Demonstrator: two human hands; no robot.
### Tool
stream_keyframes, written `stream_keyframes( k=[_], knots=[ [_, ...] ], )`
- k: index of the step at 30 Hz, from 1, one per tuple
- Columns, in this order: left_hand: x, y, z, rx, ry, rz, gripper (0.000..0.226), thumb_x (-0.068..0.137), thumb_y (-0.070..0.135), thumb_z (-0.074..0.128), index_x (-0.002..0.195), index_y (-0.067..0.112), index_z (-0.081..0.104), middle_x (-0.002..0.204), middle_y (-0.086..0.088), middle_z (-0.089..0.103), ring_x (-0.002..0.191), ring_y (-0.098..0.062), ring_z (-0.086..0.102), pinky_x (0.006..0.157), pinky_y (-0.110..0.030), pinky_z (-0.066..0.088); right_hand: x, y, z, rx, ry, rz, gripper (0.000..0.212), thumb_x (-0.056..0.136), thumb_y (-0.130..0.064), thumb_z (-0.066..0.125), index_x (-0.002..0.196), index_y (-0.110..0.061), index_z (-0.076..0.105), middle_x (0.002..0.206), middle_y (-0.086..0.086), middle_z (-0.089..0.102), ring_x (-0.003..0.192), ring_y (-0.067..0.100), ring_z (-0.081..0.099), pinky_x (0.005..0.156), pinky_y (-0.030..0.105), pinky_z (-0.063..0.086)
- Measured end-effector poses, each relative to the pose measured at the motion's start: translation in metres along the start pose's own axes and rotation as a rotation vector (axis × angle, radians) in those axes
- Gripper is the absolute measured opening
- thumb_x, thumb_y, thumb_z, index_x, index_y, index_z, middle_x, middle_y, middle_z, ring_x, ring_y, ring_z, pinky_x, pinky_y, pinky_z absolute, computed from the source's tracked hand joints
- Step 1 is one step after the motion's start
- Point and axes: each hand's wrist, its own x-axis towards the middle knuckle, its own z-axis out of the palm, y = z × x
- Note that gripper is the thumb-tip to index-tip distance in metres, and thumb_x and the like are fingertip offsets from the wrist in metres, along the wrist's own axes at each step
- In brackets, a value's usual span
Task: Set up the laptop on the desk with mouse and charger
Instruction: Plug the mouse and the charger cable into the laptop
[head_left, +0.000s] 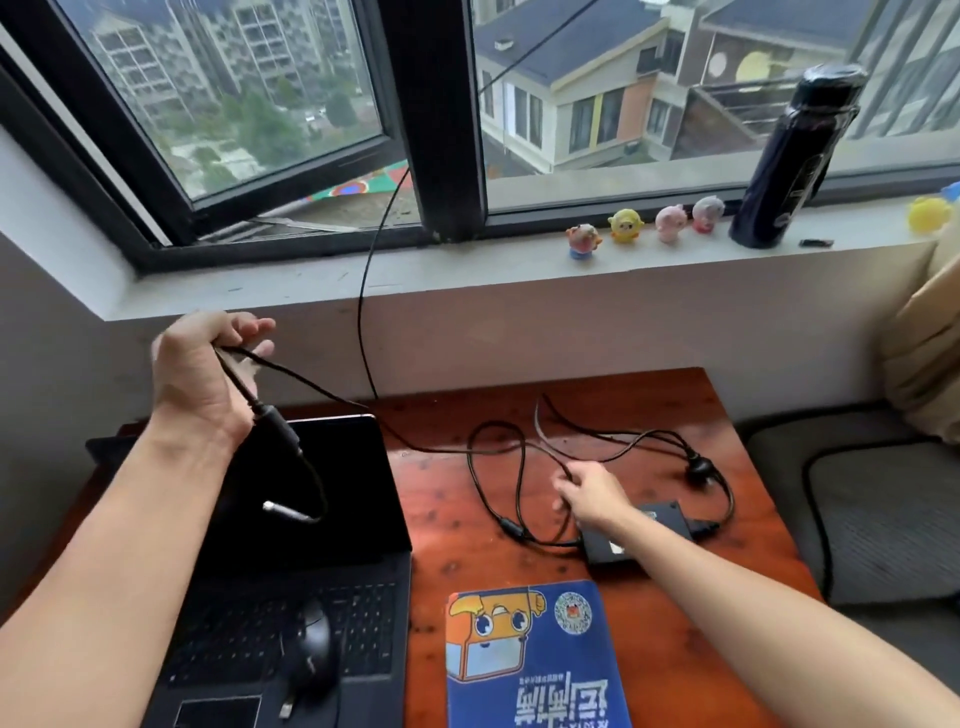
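An open black laptop (311, 519) sits at the left of the red-brown wooden desk (675, 415), its screen dark. A black mouse (310, 644) lies on its keyboard, with a USB plug beside the trackpad. My left hand (208, 374) is raised above the laptop, shut on the charger cable (291, 441), whose silver plug (283, 511) dangles in front of the screen. My right hand (587, 493) reaches onto the tangled cable loops at mid-desk, fingers pinching the cord. The black charger brick (613, 551) lies just right of that hand, the wall plug (698, 470) beyond it.
A blue mouse pad (535, 660) lies at the desk's front. A white window sill (467, 275) holds several small toy figures and a dark bottle (795, 156). A thin black wire hangs from the window to the desk. A grey cushion (883, 493) sits to the right.
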Motion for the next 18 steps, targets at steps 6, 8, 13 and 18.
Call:
stream_keyframes(
  k=[6, 8, 13, 18],
  knots=[
    [0.015, 0.022, -0.043, -0.053, 0.161, 0.052, 0.025, 0.041, -0.008, 0.025, 0.046, 0.017, 0.030, 0.054, -0.003, 0.052, 0.077, -0.020, 0.064, 0.097, -0.047, 0.041, -0.001, -0.156, -0.038, 0.458, 0.060, -0.392, 0.019, 0.096, -0.016, 0.055, 0.079, -0.021, 0.062, 0.064, 0.007, 0.066, 0.044, 0.012, 0.055, 0.043, 0.020, 0.047],
    [0.018, 0.027, -0.064, -0.021, 0.186, 0.032, 0.035, 0.047, -0.015, 0.020, 0.055, 0.017, 0.030, 0.061, -0.008, 0.050, 0.078, -0.018, 0.063, 0.094, -0.051, 0.043, -0.006, -0.202, -0.049, 0.498, 0.049, -0.488, 0.020, 0.097, -0.012, 0.054, 0.081, -0.020, 0.062, 0.072, 0.009, 0.066, 0.049, 0.012, 0.057, 0.048, 0.019, 0.049],
    [0.025, 0.039, -0.102, 0.007, 0.224, -0.021, 0.050, 0.062, -0.024, 0.012, 0.073, 0.015, 0.042, 0.081, -0.012, 0.052, 0.081, -0.020, 0.057, 0.094, -0.043, 0.049, -0.016, -0.273, -0.029, 0.491, -0.103, -0.533, 0.013, 0.100, -0.011, 0.050, 0.093, -0.007, 0.060, 0.077, 0.005, 0.058, 0.051, 0.006, 0.056, 0.049, 0.017, 0.046],
    [0.039, 0.058, -0.149, 0.128, 0.374, -0.034, 0.051, 0.070, -0.023, 0.020, 0.076, 0.016, 0.053, 0.085, -0.008, 0.045, 0.095, -0.020, 0.050, 0.100, -0.040, 0.043, -0.013, -0.300, 0.023, 0.413, -0.152, -0.465, 0.012, 0.099, -0.017, 0.052, 0.096, -0.008, 0.059, 0.080, 0.006, 0.050, 0.060, 0.016, 0.055, 0.052, 0.023, 0.044]
  ],
)
